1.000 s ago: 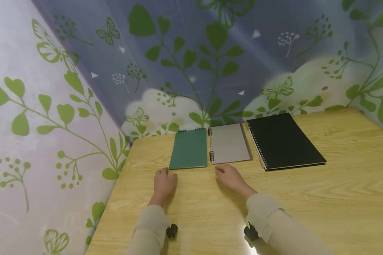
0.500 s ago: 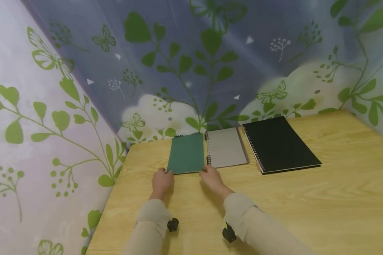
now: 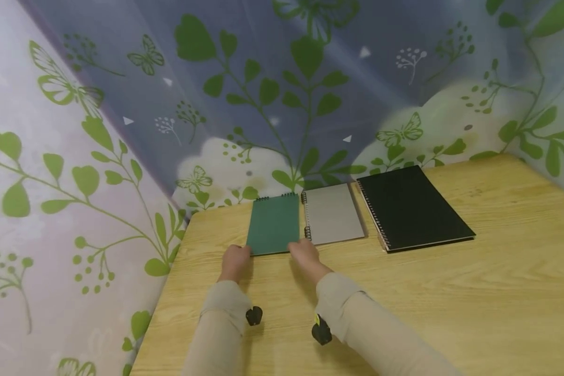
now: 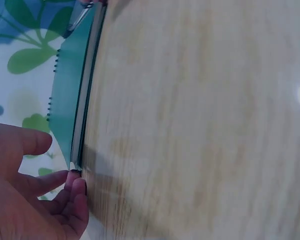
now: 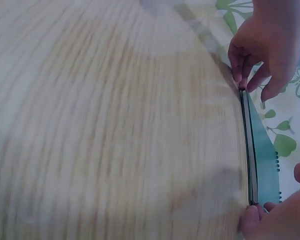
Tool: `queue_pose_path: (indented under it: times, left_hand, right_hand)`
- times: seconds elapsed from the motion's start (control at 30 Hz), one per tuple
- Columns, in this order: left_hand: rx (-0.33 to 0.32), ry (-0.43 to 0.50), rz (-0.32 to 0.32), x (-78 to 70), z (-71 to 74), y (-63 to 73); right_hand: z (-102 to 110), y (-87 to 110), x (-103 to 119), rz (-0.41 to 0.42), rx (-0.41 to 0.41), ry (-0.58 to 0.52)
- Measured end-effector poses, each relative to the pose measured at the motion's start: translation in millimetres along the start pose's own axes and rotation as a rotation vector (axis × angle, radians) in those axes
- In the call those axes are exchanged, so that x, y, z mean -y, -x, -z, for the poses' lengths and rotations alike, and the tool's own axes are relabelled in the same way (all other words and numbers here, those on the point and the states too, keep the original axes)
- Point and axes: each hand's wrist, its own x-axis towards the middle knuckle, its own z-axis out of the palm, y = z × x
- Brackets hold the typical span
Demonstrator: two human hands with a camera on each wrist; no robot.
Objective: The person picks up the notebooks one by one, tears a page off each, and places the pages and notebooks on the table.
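A green spiral notebook [image 3: 273,224] lies on the table, its coil toward the wall and its page edges toward me. My left hand [image 3: 235,262] holds its near left corner with curled fingertips. At the near right corner, the fingers of my right hand [image 3: 304,257] hold it likewise. In the left wrist view the left thumb [image 4: 37,142] stands apart from the cover of the green notebook [image 4: 70,85]. The right wrist view shows both the left hand [image 5: 270,50] and the right hand [image 5: 282,217] at the corners; the fingertip undersides are hidden.
Right of the green notebook lies a grey spiral notebook [image 3: 333,214], and farther right a larger black spiral notebook [image 3: 413,211]. All lie on a wood-grain table [image 3: 404,303]. A leaf-patterned cloth wall [image 3: 244,120] rises behind and at the left.
My right hand has moved left from below the grey notebook to the green notebook's near right corner. My left hand has closed in on the near left corner. The view has shifted slightly.
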Motion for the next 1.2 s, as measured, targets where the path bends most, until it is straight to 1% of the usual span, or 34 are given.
queue_pose_path:
  times: [0.07,0.13,0.17,0.2,0.27,0.33,0.37,0.4,0.43,0.47,0.5,0.57,0.6,0.63,0.7,0.77,0.87,0.93,1.03,1.2]
  left_hand:
    - [0.005,-0.009,0.01,0.7,-1.5,-4.4]
    - [0.008,0.002,0.037,0.3,-3.0,-7.3]
    - [0.004,0.014,0.053,1.2,-4.3,-10.8]
    - [0.007,0.036,0.071,4.1,-6.6,-17.2]
    - [0.019,0.087,0.052,9.2,-6.7,-27.2]
    - [0.013,0.118,0.017,36.3,-21.1,-65.5]
    - [0.013,0.133,0.004,47.8,-27.0,-81.9]
    - [0.035,0.166,0.006,54.1,-29.7,-92.1]
    - [0.054,0.209,0.003,56.7,-30.7,-96.8]
    - [0.068,0.252,0.027,58.1,-32.8,-100.4]
    - [0.076,0.305,0.056,57.0,-34.1,-101.3]
    - [0.122,0.437,0.108,30.8,-19.0,-68.5]
    - [0.144,0.495,0.124,19.1,-11.5,-52.0]
    - [0.154,0.534,0.114,10.9,-6.1,-38.9]
    - [0.174,0.568,0.105,-3.3,4.0,-16.6]
    - [0.196,0.584,0.087,-10.1,10.4,-2.1]
    - [0.2,0.585,0.097,-15.5,12.8,8.6]
    - [0.201,0.608,0.097,-15.0,10.9,10.8]
    - [0.191,0.647,0.092,-10.1,4.0,7.1]
    - [0.161,0.671,0.073,1.2,-6.9,-3.0]
  right_hand:
    - [0.3,0.2,1.0,-0.022,0.008,-0.021]
    - [1.0,-1.5,1.6,-0.043,0.015,-0.039]
    - [1.4,-3.2,1.7,-0.053,0.017,-0.053]
    - [1.8,-4.4,2.1,-0.063,0.019,-0.074]
    - [1.0,-9.7,1.8,-0.092,0.027,-0.124]
    - [-1.4,-18.2,-0.9,-0.104,0.039,-0.179]
    - [-2.0,-20.6,-1.4,-0.114,0.05,-0.213]
    - [-2.2,-22.0,-1.7,-0.125,0.069,-0.243]
    - [-2.1,-23.2,-1.7,-0.133,0.083,-0.264]
    - [-1.3,-22.9,-0.6,-0.14,0.097,-0.289]
    - [-0.2,-21.7,0.7,-0.144,0.107,-0.31]
    - [3.7,-16.5,5.7,-0.153,0.123,-0.348]
    - [4.8,-15.3,7.2,-0.149,0.126,-0.359]
    - [5.5,-14.7,8.1,-0.141,0.123,-0.368]
    - [5.5,-15.9,7.4,-0.12,0.112,-0.381]
    - [3.6,-20.0,3.4,-0.103,0.1,-0.391]
    - [0.8,-26.0,-5.4,-0.074,0.053,-0.371]
    - [0.4,-27.9,-10.3,-0.051,0.02,-0.351]
    - [1.2,-29.0,-15.2,-0.009,-0.016,-0.317]
    - [4.3,-27.1,-17.1,0.04,-0.007,-0.298]
